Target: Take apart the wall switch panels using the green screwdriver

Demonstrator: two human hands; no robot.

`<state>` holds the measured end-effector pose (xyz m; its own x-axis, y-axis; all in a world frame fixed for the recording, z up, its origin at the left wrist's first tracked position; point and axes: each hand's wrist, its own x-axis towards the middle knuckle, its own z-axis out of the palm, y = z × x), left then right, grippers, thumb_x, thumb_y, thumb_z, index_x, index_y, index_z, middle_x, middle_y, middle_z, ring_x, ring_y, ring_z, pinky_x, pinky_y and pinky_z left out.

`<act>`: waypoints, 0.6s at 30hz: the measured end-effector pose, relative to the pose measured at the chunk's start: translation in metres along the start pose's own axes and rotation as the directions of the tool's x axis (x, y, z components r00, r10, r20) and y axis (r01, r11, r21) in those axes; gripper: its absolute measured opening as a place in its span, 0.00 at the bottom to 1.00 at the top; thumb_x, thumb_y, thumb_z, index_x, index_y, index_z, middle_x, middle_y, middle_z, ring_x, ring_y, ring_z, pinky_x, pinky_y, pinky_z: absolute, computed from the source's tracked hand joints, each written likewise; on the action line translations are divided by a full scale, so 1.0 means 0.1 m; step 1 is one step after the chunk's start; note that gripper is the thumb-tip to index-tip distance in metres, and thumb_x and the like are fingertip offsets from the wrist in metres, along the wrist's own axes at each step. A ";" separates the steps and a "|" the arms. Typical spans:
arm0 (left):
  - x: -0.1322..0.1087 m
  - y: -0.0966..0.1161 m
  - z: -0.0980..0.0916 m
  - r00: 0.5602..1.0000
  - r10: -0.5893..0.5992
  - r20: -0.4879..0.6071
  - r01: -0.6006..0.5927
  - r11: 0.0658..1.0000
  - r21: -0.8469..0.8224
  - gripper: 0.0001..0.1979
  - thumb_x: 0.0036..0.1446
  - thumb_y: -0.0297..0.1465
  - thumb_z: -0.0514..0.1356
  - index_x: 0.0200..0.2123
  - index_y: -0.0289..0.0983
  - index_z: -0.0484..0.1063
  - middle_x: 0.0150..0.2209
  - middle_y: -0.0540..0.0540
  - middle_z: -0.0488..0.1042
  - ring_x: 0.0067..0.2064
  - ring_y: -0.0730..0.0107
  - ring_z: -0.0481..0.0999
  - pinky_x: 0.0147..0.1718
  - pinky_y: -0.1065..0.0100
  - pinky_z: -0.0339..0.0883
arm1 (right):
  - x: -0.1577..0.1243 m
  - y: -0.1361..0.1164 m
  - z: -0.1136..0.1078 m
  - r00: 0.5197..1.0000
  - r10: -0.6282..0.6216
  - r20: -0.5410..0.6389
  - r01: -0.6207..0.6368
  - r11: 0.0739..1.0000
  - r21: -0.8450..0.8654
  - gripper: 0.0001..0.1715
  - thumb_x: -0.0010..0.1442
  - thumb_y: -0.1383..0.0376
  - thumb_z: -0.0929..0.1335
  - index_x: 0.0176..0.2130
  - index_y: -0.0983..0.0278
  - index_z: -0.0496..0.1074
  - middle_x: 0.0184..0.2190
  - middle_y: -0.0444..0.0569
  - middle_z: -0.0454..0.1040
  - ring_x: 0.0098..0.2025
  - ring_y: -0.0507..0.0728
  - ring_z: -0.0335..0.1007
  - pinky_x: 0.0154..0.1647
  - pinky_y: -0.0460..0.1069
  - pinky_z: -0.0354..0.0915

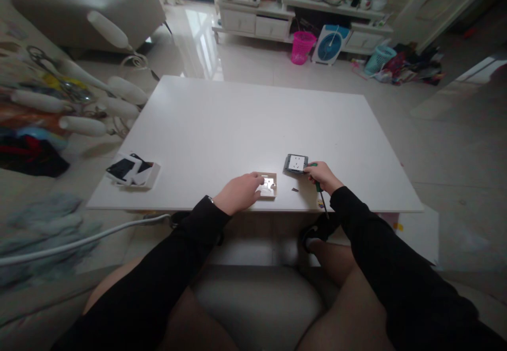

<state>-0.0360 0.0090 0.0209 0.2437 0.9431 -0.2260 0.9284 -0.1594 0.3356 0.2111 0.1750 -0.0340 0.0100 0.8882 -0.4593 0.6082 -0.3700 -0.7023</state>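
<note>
My left hand [241,193] is closed on the left side of a shallow white mounting box [270,192] that lies with its open side up near the table's front edge. In my right hand [322,175] is a screwdriver [323,201] with a green handle, its shaft pointing down past the table edge. The fingertips of that hand also touch the right edge of a wall socket [296,163], which has a white face and a grey frame. A few small screws [295,190] lie between the box and my right hand.
The white table [245,123] spans the middle. At its left end stands an open white box [148,178] with black and white panels in it. A lamp with white shades [127,91] rises beyond the left edge. A pink basket [302,48] and a blue fan [330,46] stand on the floor.
</note>
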 end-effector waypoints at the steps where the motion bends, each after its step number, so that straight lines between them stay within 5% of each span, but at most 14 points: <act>1: 0.00 0.00 -0.01 1.000 -0.020 -0.013 0.020 1.000 -0.007 0.13 0.67 0.29 0.55 0.52 0.36 0.74 0.52 0.39 0.77 0.50 0.56 0.80 0.45 0.61 0.73 | -0.01 -0.01 0.00 1.000 -0.002 -0.003 0.002 1.000 0.011 0.08 0.56 0.73 0.75 0.35 0.68 0.73 0.15 0.39 0.66 0.17 0.49 0.62 0.16 0.42 0.55; 6: 0.00 -0.04 -0.03 0.981 -0.156 -0.113 0.146 0.985 -0.093 0.14 0.67 0.31 0.56 0.53 0.36 0.74 0.50 0.40 0.79 0.48 0.54 0.80 0.44 0.59 0.73 | -0.05 -0.08 0.04 0.999 -0.043 -0.021 0.044 0.998 0.045 0.09 0.55 0.75 0.74 0.37 0.68 0.73 0.16 0.39 0.66 0.18 0.49 0.61 0.17 0.42 0.55; 10: 0.07 -0.08 -0.01 0.937 -0.310 -0.163 0.235 0.901 -0.366 0.14 0.65 0.28 0.58 0.53 0.34 0.73 0.48 0.39 0.81 0.46 0.59 0.81 0.48 0.59 0.74 | -0.20 -0.20 0.09 0.995 -0.094 -0.015 0.095 0.986 0.140 0.14 0.52 0.73 0.75 0.39 0.67 0.73 0.19 0.39 0.68 0.18 0.48 0.62 0.18 0.43 0.56; 18: 0.24 -0.07 0.03 0.870 -0.492 -0.038 0.161 0.358 -0.920 0.18 0.65 0.28 0.61 0.57 0.30 0.70 0.55 0.32 0.79 0.51 0.61 0.82 0.48 0.62 0.78 | -0.82 -0.44 0.17 0.944 -0.274 0.183 0.199 0.917 0.346 0.18 0.49 0.65 0.77 0.39 0.64 0.71 0.24 0.37 0.69 0.18 0.46 0.58 0.17 0.43 0.54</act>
<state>-0.0357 0.0316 0.0107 -0.2551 0.9101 -0.3265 0.1134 0.3635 0.9247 0.1700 0.1135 0.0257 -0.3021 0.8902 -0.3411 0.2852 -0.2571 -0.9234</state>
